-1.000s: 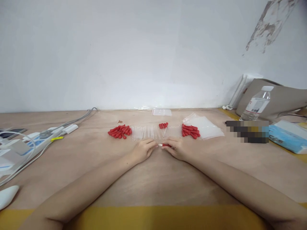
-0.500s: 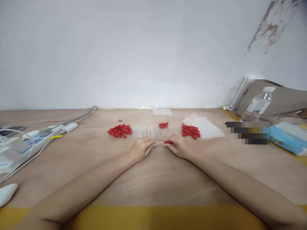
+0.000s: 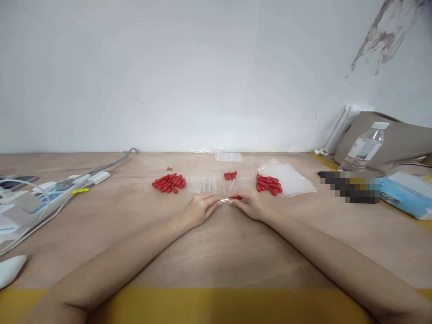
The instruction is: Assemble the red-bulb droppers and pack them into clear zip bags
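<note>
Between my hands is a glass dropper point(image 3: 224, 200), a thin clear tube with a red rubber bulb at its right end. My left hand point(image 3: 201, 209) is closed on the tube's left end, where a bit of red shows at the fingertips. My right hand point(image 3: 249, 204) pinches the red bulb, partly hidden by the fingers. Just beyond lie a row of clear glass tubes point(image 3: 204, 184) and several droppers with red bulbs point(image 3: 230, 175). Piles of loose red rubber bulbs flank the row, a left pile point(image 3: 168, 183) and a right pile point(image 3: 269, 183).
Clear plastic bags point(image 3: 290, 180) lie right of the bulbs; a small bag point(image 3: 228, 157) is near the wall. A power strip point(image 3: 56, 195) with cables is at left, a white mouse point(image 3: 11, 270) nearer. A water bottle point(image 3: 362, 146), tissue pack point(image 3: 407, 195) and grey bag point(image 3: 405, 139) stand right.
My hands have come slightly closer together, and less of the tube shows between them. Red is now visible at my left fingertips. The piles have not moved.
</note>
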`<action>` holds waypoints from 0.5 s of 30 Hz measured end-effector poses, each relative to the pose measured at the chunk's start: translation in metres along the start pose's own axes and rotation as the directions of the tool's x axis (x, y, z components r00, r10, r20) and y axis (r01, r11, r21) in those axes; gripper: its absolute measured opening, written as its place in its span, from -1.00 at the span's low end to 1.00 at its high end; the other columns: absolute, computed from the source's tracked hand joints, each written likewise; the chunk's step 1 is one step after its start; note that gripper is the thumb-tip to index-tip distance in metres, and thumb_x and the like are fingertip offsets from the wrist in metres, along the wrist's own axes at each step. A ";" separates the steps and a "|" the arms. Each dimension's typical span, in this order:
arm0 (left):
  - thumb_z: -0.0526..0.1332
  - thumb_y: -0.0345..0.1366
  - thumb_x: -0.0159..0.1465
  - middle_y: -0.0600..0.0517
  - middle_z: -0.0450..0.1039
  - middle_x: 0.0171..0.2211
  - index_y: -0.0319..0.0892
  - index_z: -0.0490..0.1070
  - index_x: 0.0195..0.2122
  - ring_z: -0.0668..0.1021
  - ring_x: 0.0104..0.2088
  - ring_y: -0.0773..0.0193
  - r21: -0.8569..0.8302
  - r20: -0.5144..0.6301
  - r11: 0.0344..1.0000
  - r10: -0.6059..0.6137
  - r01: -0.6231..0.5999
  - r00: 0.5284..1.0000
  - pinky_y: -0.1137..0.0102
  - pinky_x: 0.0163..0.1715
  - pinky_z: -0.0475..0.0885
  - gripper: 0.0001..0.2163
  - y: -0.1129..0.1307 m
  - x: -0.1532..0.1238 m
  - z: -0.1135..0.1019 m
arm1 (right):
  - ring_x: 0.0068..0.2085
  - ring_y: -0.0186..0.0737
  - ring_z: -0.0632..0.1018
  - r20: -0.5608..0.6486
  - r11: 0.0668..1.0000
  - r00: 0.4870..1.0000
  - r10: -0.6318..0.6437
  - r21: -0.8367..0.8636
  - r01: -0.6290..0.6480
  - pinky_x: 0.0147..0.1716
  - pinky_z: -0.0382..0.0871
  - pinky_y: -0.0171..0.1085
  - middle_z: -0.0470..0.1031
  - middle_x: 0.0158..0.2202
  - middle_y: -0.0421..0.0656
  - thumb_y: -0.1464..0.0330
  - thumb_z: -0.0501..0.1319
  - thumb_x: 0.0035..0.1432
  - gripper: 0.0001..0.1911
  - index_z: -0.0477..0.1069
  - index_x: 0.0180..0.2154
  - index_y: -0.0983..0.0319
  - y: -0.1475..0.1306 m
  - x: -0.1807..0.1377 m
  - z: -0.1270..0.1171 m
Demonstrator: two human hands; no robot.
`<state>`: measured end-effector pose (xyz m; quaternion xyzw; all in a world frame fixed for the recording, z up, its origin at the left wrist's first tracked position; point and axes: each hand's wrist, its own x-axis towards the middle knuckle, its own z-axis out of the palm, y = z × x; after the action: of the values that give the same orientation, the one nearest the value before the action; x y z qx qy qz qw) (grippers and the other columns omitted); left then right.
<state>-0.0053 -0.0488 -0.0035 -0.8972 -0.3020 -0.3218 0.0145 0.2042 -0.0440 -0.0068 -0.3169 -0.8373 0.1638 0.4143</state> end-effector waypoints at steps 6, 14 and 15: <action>0.03 -0.24 0.24 -0.04 0.37 -0.22 -0.19 0.30 -0.09 0.39 -0.16 0.22 -0.036 -0.084 0.981 -0.193 0.190 0.978 0.30 -0.14 0.29 -0.75 -0.004 0.004 -0.009 | -0.43 -0.32 0.45 -0.095 0.867 0.923 0.372 0.390 -0.309 -0.43 0.34 -0.31 0.43 -0.45 -0.20 0.18 0.24 -0.09 -0.65 0.33 -0.27 0.24 0.011 0.022 -0.023; 0.12 -0.24 0.12 -0.14 0.31 -0.19 -0.21 0.43 -0.46 0.29 -0.11 0.02 0.304 -0.119 0.853 -0.408 0.424 0.905 0.16 -0.15 0.17 -0.83 -0.019 0.063 0.020 | -0.53 -0.37 0.44 -0.280 0.728 0.672 0.686 0.246 -0.640 -0.54 0.29 -0.37 0.50 -0.45 -0.11 0.22 0.20 -0.09 -0.73 0.34 -0.38 0.29 0.044 0.081 -0.031; 0.13 -0.23 0.11 -0.18 0.29 -0.17 -0.23 0.44 -0.47 0.27 -0.09 -0.02 0.354 -0.102 0.830 -0.423 0.430 0.900 0.14 -0.15 0.15 -0.81 -0.017 0.072 0.025 | -0.51 -0.35 0.45 -0.296 0.724 0.663 0.688 0.224 -0.652 -0.53 0.30 -0.37 0.50 -0.45 -0.09 0.23 0.20 -0.09 -0.73 0.34 -0.38 0.30 0.048 0.086 -0.027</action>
<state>0.0431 0.0089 0.0160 -0.7852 -0.5490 -0.2632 0.1130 0.2055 0.0498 0.0342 -0.6062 -0.5621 0.2850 0.4851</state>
